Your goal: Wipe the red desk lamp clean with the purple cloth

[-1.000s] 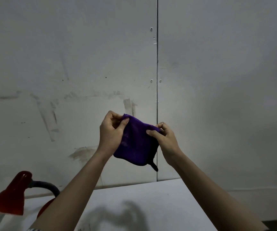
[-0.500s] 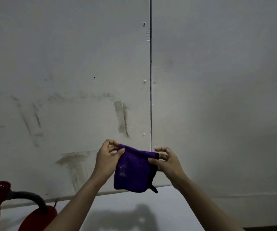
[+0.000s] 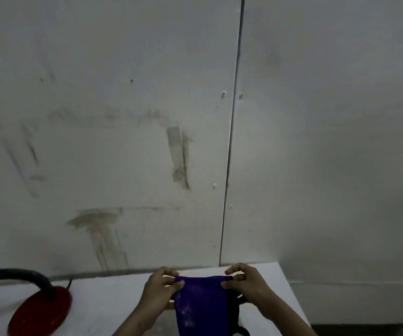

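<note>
The purple cloth (image 3: 201, 306) hangs in front of me above the white table, stretched between both hands. My left hand (image 3: 160, 291) pinches its upper left corner and my right hand (image 3: 246, 283) pinches its upper right corner. Pale specks show on the cloth's front, and a black edge and loop hang at its right side. The red desk lamp (image 3: 41, 311) stands at the far left: its round red base rests on the table, a dark flexible neck curves up and left, and only a sliver of the red shade shows at the frame's edge.
The white table (image 3: 113, 299) runs against a grey panelled wall (image 3: 123, 141) marked with smudges and screw heads. The table's right edge ends near the right hand, with a dark floor strip below it. A thin black cord leaves the lamp base at the back.
Both hands and the cloth have dropped lower in view while the view tilted up. The lamp has slid towards the left edge, and most of its shade is now out of frame.
</note>
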